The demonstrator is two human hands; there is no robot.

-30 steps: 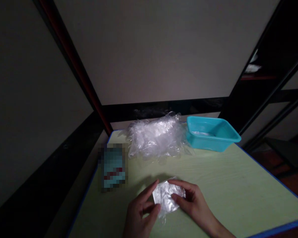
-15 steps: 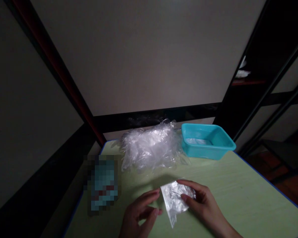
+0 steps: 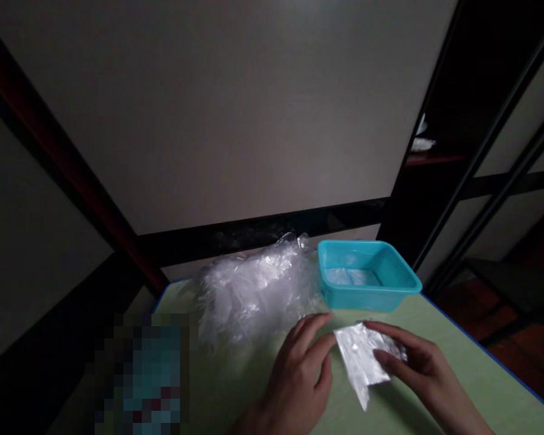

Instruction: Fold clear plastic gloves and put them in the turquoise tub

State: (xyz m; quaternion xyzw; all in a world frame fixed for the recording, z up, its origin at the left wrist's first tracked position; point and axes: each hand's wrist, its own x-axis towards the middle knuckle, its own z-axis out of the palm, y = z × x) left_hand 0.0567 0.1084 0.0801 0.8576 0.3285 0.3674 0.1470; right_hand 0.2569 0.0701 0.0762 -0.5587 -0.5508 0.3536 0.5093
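Observation:
My right hand (image 3: pixel 424 368) pinches a small folded clear plastic bag (image 3: pixel 360 353) between thumb and fingers, above the table. The bag is creased and shiny, with a pointed corner hanging down. At its left edge is my left hand (image 3: pixel 301 371), fingers apart; the index fingertip reaches the bag's upper left corner, though whether it touches is unclear. Behind the hands lies a crumpled heap of clear plastic bags (image 3: pixel 258 290). To the heap's right stands a turquoise plastic basin (image 3: pixel 367 298), with flat pieces of clear plastic (image 3: pixel 351 277) on its bottom.
The pale green table (image 3: pixel 439 338) has a blue edge and stands against a light panel (image 3: pixel 254 121) with a black strip. A blurred-out teal item (image 3: pixel 152 374) lies at the left. Dark shelving (image 3: pixel 453 145) rises on the right.
Both hands and the folded bag have shifted right in view. My left hand has come closer to the bag's left edge. The camera has turned, so the heap and basin sit lower and further left.

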